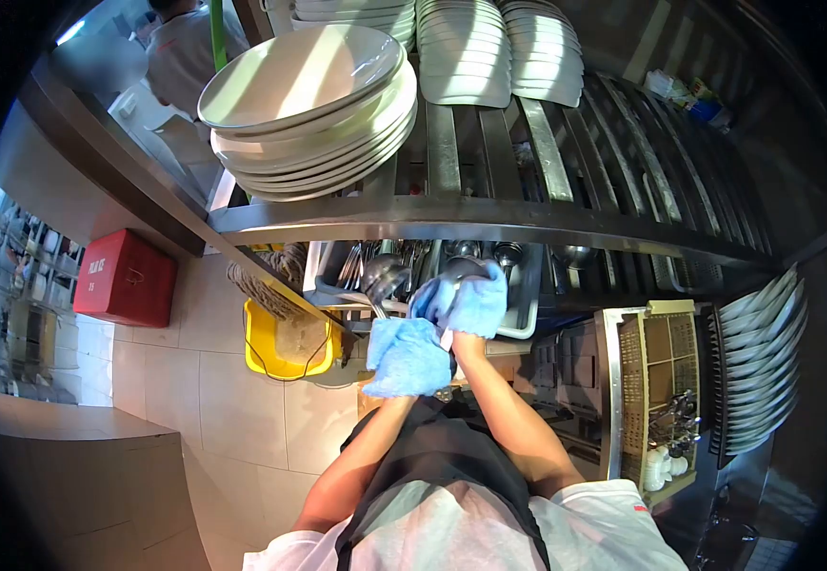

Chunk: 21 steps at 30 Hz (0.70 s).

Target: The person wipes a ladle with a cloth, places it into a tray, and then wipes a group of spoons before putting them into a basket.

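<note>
Blue cloth [408, 357] covers my left hand [396, 392], hiding its fingers. The handle of a metal ladle [385, 276] runs down into this cloth, and the ladle's rounded bowl points away from me. My right hand [470, 344] is closed in another part of blue cloth [478, 303], close beside the left. This cloth lies against a second rounded metal piece [463, 270], perhaps another ladle bowl; its handle is hidden. Just beyond both hands is a grey tray [528, 309] with metal cutlery [351, 266] in it.
Above the tray runs a slatted metal shelf [451, 217] with stacked white plates [308, 143] and dishes [466, 57]. A yellow bucket [259, 350] with a mop [275, 285] stands left, near a red box [128, 281]. Right are a rack [656, 381] and upright plates [761, 362]. Another person [180, 57] stands behind.
</note>
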Motion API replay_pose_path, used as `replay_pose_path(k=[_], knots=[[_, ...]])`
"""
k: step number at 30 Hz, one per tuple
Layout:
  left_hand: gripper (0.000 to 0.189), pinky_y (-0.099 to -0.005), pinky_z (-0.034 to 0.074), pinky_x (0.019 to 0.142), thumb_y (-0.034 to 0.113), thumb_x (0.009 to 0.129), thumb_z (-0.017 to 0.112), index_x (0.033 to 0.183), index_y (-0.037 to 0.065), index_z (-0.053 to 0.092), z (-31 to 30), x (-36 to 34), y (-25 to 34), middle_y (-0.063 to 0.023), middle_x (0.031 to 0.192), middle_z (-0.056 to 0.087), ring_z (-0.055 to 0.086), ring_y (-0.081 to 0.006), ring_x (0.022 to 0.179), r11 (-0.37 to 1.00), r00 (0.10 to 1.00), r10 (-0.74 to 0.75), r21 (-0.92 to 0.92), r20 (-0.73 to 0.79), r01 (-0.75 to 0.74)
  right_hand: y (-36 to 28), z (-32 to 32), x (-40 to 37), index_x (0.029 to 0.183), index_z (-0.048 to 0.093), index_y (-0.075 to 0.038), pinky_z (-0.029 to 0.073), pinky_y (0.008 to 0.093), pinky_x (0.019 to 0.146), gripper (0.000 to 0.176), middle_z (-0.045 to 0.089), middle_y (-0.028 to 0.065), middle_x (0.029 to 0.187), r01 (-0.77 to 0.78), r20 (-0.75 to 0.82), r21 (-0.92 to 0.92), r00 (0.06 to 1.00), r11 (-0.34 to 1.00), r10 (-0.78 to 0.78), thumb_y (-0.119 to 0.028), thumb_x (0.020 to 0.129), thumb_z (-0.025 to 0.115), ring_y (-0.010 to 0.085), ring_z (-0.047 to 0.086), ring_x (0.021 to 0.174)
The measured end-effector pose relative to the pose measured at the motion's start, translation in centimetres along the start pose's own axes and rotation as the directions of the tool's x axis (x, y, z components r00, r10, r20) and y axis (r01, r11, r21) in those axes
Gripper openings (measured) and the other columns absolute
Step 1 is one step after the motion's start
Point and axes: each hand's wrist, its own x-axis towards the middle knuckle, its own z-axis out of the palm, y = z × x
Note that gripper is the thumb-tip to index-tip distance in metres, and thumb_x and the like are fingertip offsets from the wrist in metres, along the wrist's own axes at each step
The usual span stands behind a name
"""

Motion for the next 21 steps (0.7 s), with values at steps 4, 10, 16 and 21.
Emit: replay_pose_path(k=[4, 10, 16, 21], knots=[[0.025, -0.0398, 0.041, 0.063, 0.029, 0.067, 0.054, 0.072, 0.004, 0.053, 8.1, -0.6, -2.6, -0.0144, 0.069, 0.051, 0.051, -0.0304, 0.068, 0.99, 0.999, -0.051, 0.129, -0.013, 0.053, 4.0, 0.9, 0.7, 0.105, 0.047, -0.001, 0.044, 0.0277, 0.076, 0.027, 0.054, 0.0085, 0.091, -0.087, -0.063, 0.213, 0.993, 0.973, 0.103, -0.002, 0.078, 0.046, 0.0177, 0.052, 0.081], [0.016, -0.0392, 0.039, 0.06, 0.024, 0.064, 0.057, 0.072, 0.011, 0.054, 2.6, -1.0, -3.6, -0.009, 0.069, 0.052, 0.049, -0.0292, 0.068, 0.926, 0.928, 0.366, -0.077, -0.064, -0.371, 5.0, -0.8, 2.9, 0.092, 0.055, -0.003, 0.046, 0.028, 0.07, 0.025, 0.056, 0.0073, 0.085, 0.037, 0.174, 0.06, 0.984, 0.998, -0.046, 0.0, 0.067, 0.056, 0.0162, 0.055, 0.079], [0.023, -0.0418, 0.043, 0.054, 0.016, 0.071, 0.051, 0.092, 0.012, 0.059, -1.7, -0.4, -3.8, -0.0145, 0.069, 0.056, 0.055, -0.0336, 0.062, 0.876, 0.872, 0.459, -0.076, -0.17, -0.476, 3.4, -5.5, 8.0, 0.09, 0.06, -0.002, 0.048, 0.0328, 0.067, 0.024, 0.061, 0.0158, 0.084, 0.631, 0.889, 0.064, 0.315, 0.773, -0.331, -0.012, 0.067, 0.059, 0.026, 0.061, 0.079], [0.013, -0.0387, 0.043, 0.055, 0.021, 0.07, 0.054, 0.076, 0.01, 0.055, -0.4, -0.2, -1.9, -0.0144, 0.073, 0.056, 0.055, -0.032, 0.066, 0.94, 0.935, 0.339, 0.007, 0.107, -0.342, 1.9, -6.6, 9.9, 0.092, 0.061, -0.003, 0.05, 0.0297, 0.066, 0.028, 0.063, 0.0139, 0.083, 0.885, 0.972, -0.136, 0.206, 0.444, -0.113, -0.011, 0.065, 0.06, 0.0247, 0.062, 0.071]])
